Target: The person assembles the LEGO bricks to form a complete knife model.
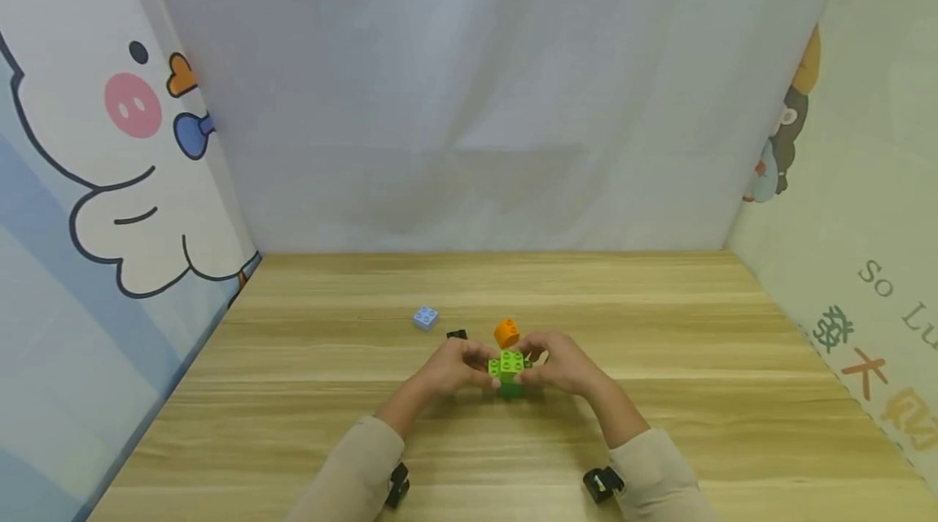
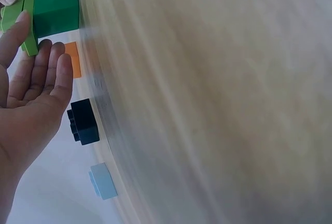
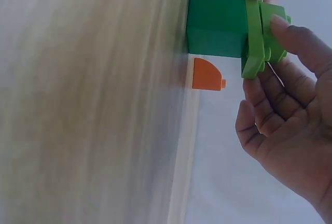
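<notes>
**Wood tabletop (image 1: 733,424) before pale cloth (image 1: 469,58), with loose bricks close behind a two-handed hold**

Found a printed left wall (image 1: 198,221) and a lettered right wall (image 1: 865,180) flanking the wood, both set well apart from the hands. Saw an orange piece (image 1: 506,333), curved on one side, just beyond the work and between the hands, blocking the nearest way straight back. Spotted a black brick (image 2: 83,122) just past the left hand, partly hidden by it in the head view, and a light blue brick (image 1: 425,318) farther out to the left.

Traced the back edge along the foot of the cloth, well past the blue brick, and the side edges slanting outward towards the near side. Noted wide stretches of wood for moving right, left and nearward.

Located the green stack (image 1: 511,361) near the middle: dark green block (image 3: 215,24) below, light green long piece (image 3: 254,37) across, light green brick (image 3: 267,14) on top. Saw the left hand (image 1: 453,367) and right hand (image 1: 563,365) each in a pinching grip on the light green parts, from opposite ends. Could not tell about contact between dark green block and wood.
</notes>
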{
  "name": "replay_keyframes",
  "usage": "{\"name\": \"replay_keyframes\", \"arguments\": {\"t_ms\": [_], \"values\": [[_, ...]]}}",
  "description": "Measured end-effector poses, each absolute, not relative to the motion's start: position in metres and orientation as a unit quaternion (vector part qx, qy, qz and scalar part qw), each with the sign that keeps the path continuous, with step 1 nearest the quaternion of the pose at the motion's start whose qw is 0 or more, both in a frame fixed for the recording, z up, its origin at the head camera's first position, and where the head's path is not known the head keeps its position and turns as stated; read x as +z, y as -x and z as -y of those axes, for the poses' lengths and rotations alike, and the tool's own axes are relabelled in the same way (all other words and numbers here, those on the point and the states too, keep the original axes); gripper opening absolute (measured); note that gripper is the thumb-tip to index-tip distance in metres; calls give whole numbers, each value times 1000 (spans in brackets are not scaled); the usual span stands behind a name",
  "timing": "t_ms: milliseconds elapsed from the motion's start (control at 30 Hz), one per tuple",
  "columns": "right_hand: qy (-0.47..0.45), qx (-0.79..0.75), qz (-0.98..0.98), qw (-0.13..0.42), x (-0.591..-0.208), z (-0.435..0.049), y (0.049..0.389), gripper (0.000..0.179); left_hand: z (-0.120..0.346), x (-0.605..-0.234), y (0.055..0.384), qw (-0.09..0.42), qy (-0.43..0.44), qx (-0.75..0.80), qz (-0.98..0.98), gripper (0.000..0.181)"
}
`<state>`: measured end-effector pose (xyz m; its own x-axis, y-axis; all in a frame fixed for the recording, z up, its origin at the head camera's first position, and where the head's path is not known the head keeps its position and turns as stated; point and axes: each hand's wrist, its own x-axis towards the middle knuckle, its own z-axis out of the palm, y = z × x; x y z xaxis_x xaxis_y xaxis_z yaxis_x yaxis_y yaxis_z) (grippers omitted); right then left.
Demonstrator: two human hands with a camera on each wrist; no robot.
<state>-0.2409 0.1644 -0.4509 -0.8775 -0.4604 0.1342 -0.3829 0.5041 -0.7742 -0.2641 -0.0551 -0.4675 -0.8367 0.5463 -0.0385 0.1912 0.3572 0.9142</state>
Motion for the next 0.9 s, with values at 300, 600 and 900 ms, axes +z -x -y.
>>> {"name": "replay_keyframes", "arguments": {"t_ms": [300, 600, 900], "values": [[243, -459, -853, 41, -455, -166, 241, 33, 56, -469, 264, 167, -228, 524, -804, 34], [238, -467, -850, 48, -455, -169, 239, 38, 59, -447, 251, 178, -240, 531, -793, 33], [253, -470, -843, 66, -458, -174, 242, 37, 55, -461, 256, 165, -228, 537, -795, 35]]}}
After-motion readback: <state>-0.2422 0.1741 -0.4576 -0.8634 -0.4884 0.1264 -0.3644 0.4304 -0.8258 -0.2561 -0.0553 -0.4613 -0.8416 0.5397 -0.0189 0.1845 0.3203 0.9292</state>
